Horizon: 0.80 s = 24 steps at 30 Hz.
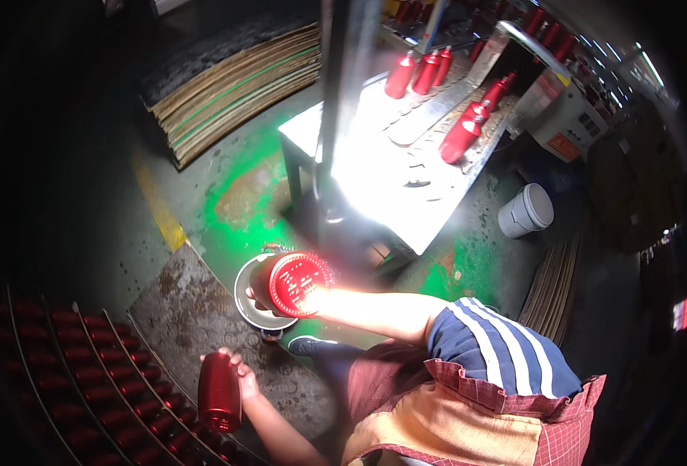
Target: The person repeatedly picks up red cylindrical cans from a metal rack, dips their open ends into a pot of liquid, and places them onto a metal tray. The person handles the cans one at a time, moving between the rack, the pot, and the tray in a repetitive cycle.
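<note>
My left hand (242, 374), low and left of the middle, is closed round the side of a shiny red metal bottle (219, 392). The bottle is tilted, its flat base toward the lower edge. Farther up, my right hand (320, 301) grips a second red bottle (297, 281), whose round base faces me. Glare washes out part of that hand, and the bottle hides most of its fingers. Just beyond and partly under this bottle stands a pale round pot or bucket (242, 299). Whether the bottle touches its rim, I cannot tell.
Rows of red bottles in a rack (87, 373) fill the lower left. Ahead, a brightly lit table (405, 217) carries several red bottles (461, 138), with an upright post (340, 101) before it. Stacked boards (235, 85) lie far left; a white bucket (526, 211) stands right.
</note>
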Each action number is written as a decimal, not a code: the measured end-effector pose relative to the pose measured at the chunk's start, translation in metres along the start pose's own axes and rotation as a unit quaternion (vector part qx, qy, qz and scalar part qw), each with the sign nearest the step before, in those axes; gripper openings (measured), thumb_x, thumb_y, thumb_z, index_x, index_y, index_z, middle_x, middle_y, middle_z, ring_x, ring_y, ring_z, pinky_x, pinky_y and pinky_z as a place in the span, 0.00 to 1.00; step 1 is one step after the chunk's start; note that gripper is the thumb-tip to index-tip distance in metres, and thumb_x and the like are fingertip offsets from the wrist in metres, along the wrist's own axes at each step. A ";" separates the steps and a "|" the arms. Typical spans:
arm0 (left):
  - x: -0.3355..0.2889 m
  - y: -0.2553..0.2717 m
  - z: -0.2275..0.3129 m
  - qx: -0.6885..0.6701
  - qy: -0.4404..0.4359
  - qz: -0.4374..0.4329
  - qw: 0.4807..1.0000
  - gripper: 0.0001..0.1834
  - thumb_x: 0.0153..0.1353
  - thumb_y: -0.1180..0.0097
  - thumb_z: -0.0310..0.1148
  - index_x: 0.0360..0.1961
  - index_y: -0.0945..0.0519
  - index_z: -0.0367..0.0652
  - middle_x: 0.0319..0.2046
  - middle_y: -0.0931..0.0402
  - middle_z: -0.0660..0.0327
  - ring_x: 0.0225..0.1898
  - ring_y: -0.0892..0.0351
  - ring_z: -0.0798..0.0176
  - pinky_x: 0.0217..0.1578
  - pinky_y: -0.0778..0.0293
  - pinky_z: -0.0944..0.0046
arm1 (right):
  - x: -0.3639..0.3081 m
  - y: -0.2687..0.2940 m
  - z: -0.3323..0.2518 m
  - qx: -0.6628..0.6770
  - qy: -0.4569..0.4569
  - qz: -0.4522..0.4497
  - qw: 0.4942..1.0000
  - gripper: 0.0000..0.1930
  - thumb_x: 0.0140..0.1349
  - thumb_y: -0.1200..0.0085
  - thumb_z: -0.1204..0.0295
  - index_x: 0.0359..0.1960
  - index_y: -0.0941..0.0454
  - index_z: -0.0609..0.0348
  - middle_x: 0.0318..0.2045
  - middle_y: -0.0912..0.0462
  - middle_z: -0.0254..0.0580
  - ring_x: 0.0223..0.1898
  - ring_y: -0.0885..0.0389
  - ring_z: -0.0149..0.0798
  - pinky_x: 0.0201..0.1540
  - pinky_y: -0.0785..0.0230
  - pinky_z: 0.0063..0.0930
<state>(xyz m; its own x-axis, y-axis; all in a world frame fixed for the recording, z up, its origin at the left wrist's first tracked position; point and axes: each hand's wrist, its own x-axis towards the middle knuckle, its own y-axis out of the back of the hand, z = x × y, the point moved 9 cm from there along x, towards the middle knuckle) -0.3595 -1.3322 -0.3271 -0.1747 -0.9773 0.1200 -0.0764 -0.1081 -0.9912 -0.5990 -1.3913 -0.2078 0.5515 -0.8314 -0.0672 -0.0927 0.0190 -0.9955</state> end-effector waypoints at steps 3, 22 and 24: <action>-0.070 -0.041 -0.008 0.165 -0.087 -0.033 0.982 0.28 0.72 0.55 0.52 0.70 0.36 0.56 0.61 0.37 0.42 0.51 0.27 0.39 0.46 0.20 0.45 | -0.077 -0.035 -0.036 0.053 -0.018 -0.115 0.992 0.17 0.66 0.44 0.57 0.49 0.21 0.55 0.44 0.15 0.38 0.46 0.16 0.40 0.53 0.23 0.44; 0.123 -0.206 -0.471 0.779 -0.218 0.105 0.579 0.21 0.54 0.35 0.22 0.52 0.18 0.36 0.54 0.22 0.56 0.55 0.25 0.59 0.60 0.32 0.58 | -0.397 -0.081 -0.533 -0.529 0.356 0.156 0.754 0.26 0.60 0.39 0.61 0.59 0.26 0.55 0.54 0.24 0.38 0.55 0.26 0.35 0.61 0.35 0.30; 0.177 -0.241 -0.531 0.852 -0.287 0.002 0.437 0.20 0.51 0.30 0.24 0.47 0.14 0.43 0.56 0.25 0.56 0.58 0.28 0.55 0.59 0.31 0.58 | -0.394 -0.109 -0.555 -0.653 0.345 0.129 0.661 0.25 0.56 0.36 0.65 0.57 0.23 0.56 0.54 0.23 0.40 0.56 0.27 0.37 0.62 0.36 0.31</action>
<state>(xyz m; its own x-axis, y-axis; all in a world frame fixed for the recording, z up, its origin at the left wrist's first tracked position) -0.8934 -1.3826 -0.0370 0.1414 -0.8100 0.5691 0.8509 0.3932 0.3483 -1.2667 -1.3739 -0.0358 -0.0904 -0.9580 0.2722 -0.9959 0.0886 -0.0190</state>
